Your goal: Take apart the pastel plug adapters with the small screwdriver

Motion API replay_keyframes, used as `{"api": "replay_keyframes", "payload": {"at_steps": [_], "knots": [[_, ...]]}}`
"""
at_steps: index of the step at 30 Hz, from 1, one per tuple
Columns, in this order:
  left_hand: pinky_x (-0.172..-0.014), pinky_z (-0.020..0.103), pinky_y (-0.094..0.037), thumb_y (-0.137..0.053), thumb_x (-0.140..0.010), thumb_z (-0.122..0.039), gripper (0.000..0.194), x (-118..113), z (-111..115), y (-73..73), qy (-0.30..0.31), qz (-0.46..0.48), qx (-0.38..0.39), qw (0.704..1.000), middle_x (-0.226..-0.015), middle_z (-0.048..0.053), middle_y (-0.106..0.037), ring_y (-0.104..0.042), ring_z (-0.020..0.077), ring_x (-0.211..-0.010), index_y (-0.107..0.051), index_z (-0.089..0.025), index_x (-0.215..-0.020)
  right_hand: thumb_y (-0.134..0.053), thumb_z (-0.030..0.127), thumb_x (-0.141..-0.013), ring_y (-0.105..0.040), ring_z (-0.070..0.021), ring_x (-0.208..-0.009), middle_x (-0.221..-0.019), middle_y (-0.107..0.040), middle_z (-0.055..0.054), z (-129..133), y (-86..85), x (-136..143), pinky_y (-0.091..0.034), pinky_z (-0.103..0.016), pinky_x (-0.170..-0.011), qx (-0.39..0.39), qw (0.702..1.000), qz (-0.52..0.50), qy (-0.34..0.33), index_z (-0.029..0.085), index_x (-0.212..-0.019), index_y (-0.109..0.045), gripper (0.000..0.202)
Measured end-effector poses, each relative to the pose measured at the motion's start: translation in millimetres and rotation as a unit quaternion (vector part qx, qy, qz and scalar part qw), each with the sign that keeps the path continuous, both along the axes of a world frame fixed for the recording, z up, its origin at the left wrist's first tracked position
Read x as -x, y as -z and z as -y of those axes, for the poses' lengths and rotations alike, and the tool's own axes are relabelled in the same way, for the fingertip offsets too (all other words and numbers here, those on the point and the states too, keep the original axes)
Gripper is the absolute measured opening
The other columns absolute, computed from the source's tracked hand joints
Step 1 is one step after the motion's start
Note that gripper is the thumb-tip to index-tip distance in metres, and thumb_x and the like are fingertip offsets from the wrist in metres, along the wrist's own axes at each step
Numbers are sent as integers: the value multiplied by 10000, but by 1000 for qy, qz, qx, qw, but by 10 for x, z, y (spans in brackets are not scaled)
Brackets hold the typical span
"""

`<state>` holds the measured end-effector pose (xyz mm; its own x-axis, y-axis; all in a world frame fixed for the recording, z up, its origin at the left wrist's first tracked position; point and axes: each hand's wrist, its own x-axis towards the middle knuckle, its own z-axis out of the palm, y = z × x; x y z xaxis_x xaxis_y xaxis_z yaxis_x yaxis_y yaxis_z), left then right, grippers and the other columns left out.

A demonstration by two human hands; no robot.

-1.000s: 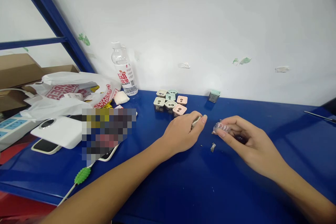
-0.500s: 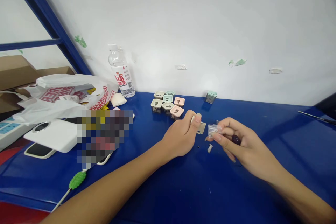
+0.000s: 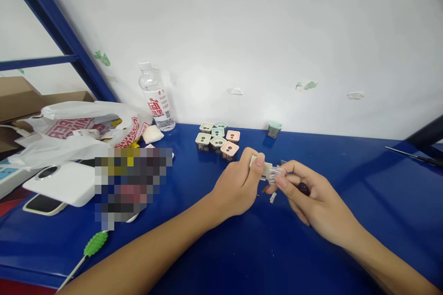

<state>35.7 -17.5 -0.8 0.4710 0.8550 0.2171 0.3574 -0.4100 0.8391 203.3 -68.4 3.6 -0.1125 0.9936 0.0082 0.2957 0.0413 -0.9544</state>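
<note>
My left hand is closed around the beige top part of a pencil sharpener, thumb pressed on its upper side. My right hand pinches a clear plastic sharpener container against the beige part's right end. Whether the two are fully joined, I cannot tell. A dark, rounded handle is tucked in the right hand's fingers; the rest of that tool is hidden. Below the container, a small silvery piece resembling a sharpener blade lies on the blue table. A tiny speck sits beside it.
Several two-hole pencil sharpeners in beige, green and pink cluster beyond my left hand. One green sharpener stands by the wall. A water bottle, plastic bag, white device and green-sleeved cable crowd the left. A thin rod lies right.
The clear container in my right hand has moved left and now meets the beige part in my left hand. Before, there was a gap between them. The view has shifted slightly.
</note>
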Motion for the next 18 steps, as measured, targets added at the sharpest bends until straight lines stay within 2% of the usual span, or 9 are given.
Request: {"api": "replay_keyframes", "payload": {"at_steps": [3,8,13,18], "knots": [[-541,241,-317,-205,-975,-532,412,-12,15,10,-5,12,0,1000,-607,-55,-489,-463,110,-541,-442,-212,-870,-507,520,-907,-352,-16,-354,-846,-690,-19,-3,-19,3,-278,-201,-366,10,1000,-18,-9,209,-879,-498,313],[-527,230,-328,-222,-970,-543,408,-30,39,16,8,38,21,999,-586,-62,-511,-472,104,-536,-440,-212,-872,-482,524,-918,-339,-24,-359,-679,-624,30,4,-3,34,-259,-192,-373,19,999,0,-26,211,-845,-471,322],[-550,231,-348,-269,-957,-557,388,-34,37,23,18,40,18,999,-659,-44,-561,-506,110,-586,-444,-213,-925,-484,533,-911,-318,-23,-333,-676,-605,44,24,26,66,-232,-182,-338,10,999,-38,-14,222,-852,-431,321],[-566,237,-357,-282,-962,-536,390,-56,38,41,-4,42,4,999,-680,-28,-571,-526,115,-606,-484,-205,-913,-462,519,-928,-270,-47,-305,-431,-408,122,74,41,107,-229,-180,-341,-6,998,-64,-5,243,-879,-397,288]]}}
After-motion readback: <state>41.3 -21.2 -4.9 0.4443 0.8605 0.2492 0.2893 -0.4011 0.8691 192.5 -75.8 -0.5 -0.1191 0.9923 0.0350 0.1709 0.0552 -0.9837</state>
